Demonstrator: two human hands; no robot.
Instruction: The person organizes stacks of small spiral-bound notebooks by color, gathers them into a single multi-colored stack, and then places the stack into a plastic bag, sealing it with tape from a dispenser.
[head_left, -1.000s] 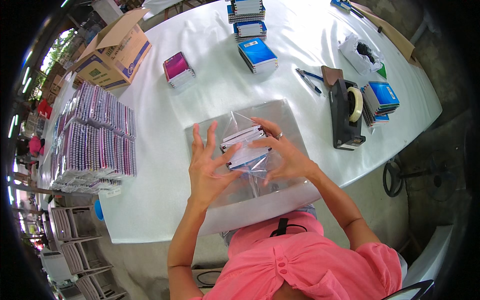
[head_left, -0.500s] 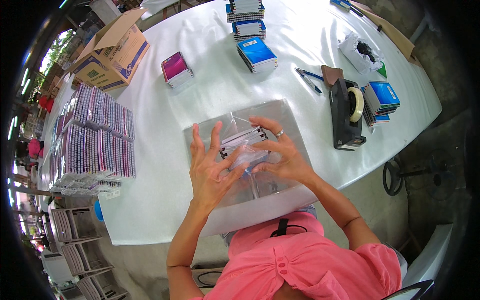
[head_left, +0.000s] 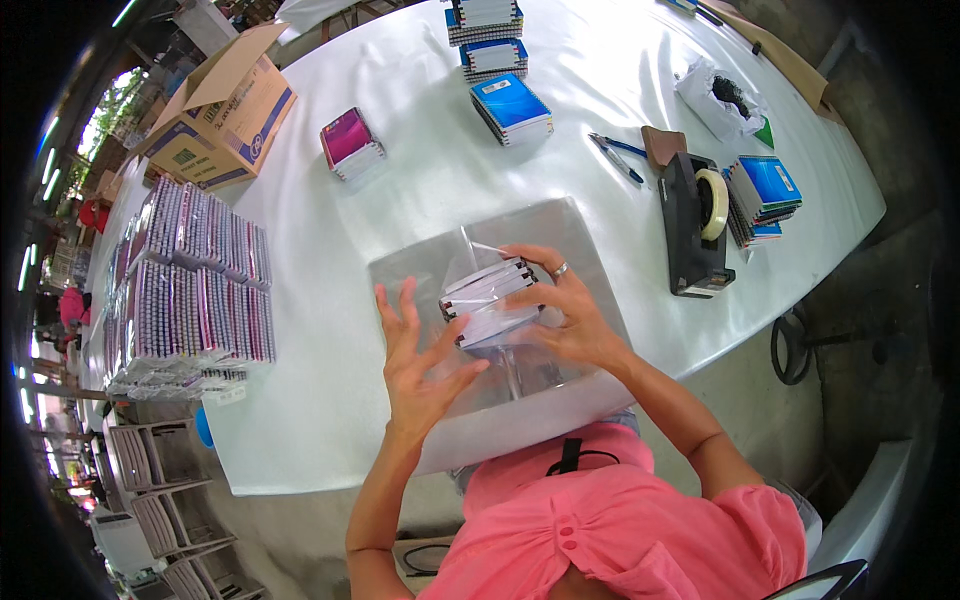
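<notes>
A small stack of spiral notebooks [head_left: 490, 300], page edges facing up, sits on a pile of clear plastic sheets [head_left: 405, 262] at the near table edge. Thin clear film covers part of the stack. My right hand [head_left: 568, 310], with a ring on one finger, curls around the stack's right end and grips it. To the left, my left hand [head_left: 418, 370] has its fingers spread. One of its fingertips comes up to the stack's lower left corner; whether it touches is unclear.
Wrapped notebooks [head_left: 190, 290] are piled high at left, before an open cardboard box [head_left: 220, 110]. A purple notebook stack [head_left: 350, 140] and blue notebooks [head_left: 510, 108] stand farther back. At right are a tape dispenser [head_left: 690, 230], pens [head_left: 615, 157] and more blue notebooks [head_left: 765, 190].
My left hand has let go of the film and drawn back left and down, fingers spreading. The film now lies flatter over the stack. My right hand stays at the stack's right end.
</notes>
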